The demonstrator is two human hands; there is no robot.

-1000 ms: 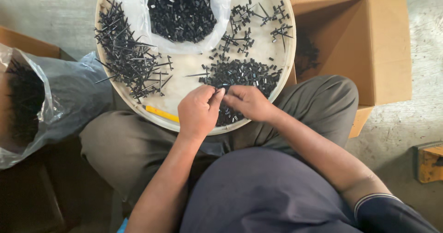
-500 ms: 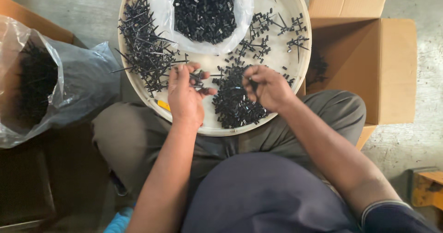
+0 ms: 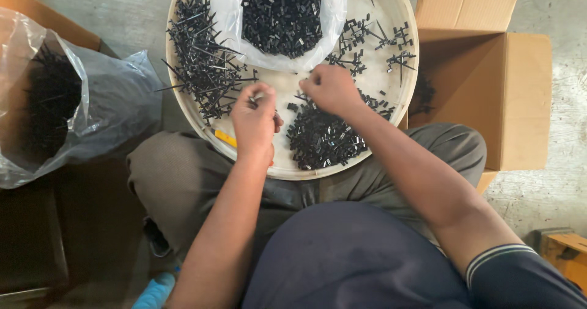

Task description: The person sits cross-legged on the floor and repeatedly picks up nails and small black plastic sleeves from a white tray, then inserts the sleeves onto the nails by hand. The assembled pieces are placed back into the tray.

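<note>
A round pale tray (image 3: 400,15) rests on my lap. My left hand (image 3: 254,122) hovers over the tray's left-middle with fingers pinched on a small black plastic piece, beside a heap of thin black stems (image 3: 205,58). My right hand (image 3: 330,89) is curled over the tray's centre, just below a clear bag of small black parts (image 3: 281,12); what its fingers hold is hidden. A pile of loose small black parts (image 3: 321,141) lies under my right forearm. Uncut black sprues (image 3: 373,46) are scattered at the tray's upper right.
A clear plastic bag (image 3: 110,101) with black stems sits at my left on a brown box. An open cardboard box (image 3: 513,95) holding a few black pieces stands at my right. A yellow strip (image 3: 225,138) lies on the tray's near-left rim. Concrete floor surrounds me.
Both hands have moved up the tray from the near pile toward the centre, and they are now farther apart. The view has shifted a little.
</note>
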